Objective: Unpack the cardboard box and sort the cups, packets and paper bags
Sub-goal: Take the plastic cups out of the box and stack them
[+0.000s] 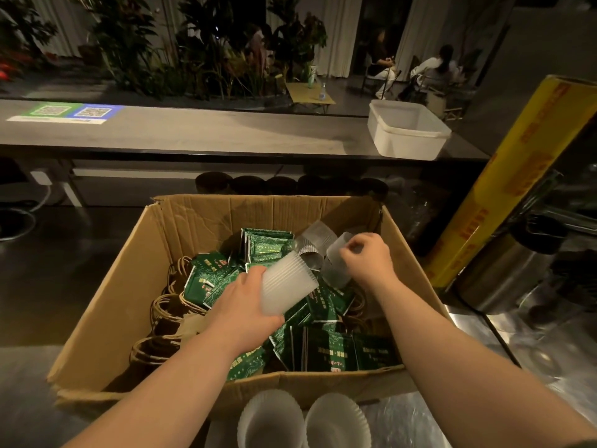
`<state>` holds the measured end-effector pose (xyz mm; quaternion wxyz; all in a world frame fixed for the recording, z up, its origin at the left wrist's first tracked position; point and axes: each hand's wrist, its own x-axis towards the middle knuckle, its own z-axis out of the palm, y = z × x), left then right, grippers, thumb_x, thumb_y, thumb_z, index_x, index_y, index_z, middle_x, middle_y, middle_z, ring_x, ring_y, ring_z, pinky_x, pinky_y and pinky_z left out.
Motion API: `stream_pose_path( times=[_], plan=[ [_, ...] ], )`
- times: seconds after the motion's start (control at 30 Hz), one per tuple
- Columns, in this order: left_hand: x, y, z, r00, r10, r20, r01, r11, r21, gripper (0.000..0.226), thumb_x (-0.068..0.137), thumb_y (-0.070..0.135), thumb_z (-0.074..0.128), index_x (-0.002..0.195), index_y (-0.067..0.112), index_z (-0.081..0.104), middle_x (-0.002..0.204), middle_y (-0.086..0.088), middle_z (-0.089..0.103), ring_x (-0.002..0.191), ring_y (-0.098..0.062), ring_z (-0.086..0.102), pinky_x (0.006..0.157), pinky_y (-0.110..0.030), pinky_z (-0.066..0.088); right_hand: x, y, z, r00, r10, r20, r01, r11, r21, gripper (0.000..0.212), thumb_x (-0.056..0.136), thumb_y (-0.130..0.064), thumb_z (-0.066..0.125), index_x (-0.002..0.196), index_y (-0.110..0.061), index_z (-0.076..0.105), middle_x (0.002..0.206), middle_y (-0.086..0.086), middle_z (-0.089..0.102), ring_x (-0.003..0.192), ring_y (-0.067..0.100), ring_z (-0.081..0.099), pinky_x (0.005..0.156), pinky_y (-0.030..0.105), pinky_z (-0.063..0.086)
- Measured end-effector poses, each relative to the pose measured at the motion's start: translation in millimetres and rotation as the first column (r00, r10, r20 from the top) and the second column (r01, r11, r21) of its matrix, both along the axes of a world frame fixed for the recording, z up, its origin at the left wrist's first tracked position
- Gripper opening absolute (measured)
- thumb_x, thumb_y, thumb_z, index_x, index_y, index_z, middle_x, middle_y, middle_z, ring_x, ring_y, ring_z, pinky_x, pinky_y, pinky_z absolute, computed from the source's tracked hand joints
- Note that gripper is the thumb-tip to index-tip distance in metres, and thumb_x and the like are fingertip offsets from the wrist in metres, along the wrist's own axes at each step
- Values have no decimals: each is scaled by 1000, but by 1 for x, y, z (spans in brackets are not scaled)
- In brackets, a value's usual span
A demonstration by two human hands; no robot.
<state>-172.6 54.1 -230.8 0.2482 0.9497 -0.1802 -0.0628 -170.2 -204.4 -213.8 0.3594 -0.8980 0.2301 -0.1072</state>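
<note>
Mid-frame over the cardboard box (106, 295), the left hand (240, 305) is gripping a ribbed cup stack (287, 284); the right hand (368, 257) is pinching another cup (339, 260), best lifted straight up, clear of the packets (323, 344).

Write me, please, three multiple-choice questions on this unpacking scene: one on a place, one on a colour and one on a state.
1. Where is the white tub? A on the far counter; B on the floor; C on a chair.
2. What colour are the packets? A red; B green; C blue.
3. What is the left hand doing? A resting open; B holding stacked cups; C gripping a flap.
Answers: A, it sits at the counter's right end; B, their printed wrappers are green; B, the hand wraps the frosted stack.
</note>
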Motion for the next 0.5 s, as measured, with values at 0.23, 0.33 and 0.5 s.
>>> stream_pose_path(
  times=[0.23,0.33,0.5],
  plan=[
    [-1,0,1,1000,-3,-3,3,1000,18,83,74,47,81,138,35,31,125,8,44,108,-15,47,90,-38,47,-18,30,18,951,231,205,-309,712,630,36,92,-2,63,64,-14,42,136,0,61,119,23,55,81,34,50],
    [-2,1,1,999,-28,-23,29,999,42,86,75,46,81,142,35,29,130,8,44,111,-15,45,95,-39,46,-20,33,13,923,340,179,-375,693,616,31,91,-7,68,68,-17,48,132,-1,63,127,24,53,107,51,42],
    [-4,1,2,998,-44,-45,45,999,27,87,76,46,81,143,34,27,131,8,44,111,-15,47,95,-39,47,-18,46,9,871,478,115,-375,494,784,35,94,-41,64,110,-13,50,128,15,54,121,26,51,105,40,40]
  ],
)
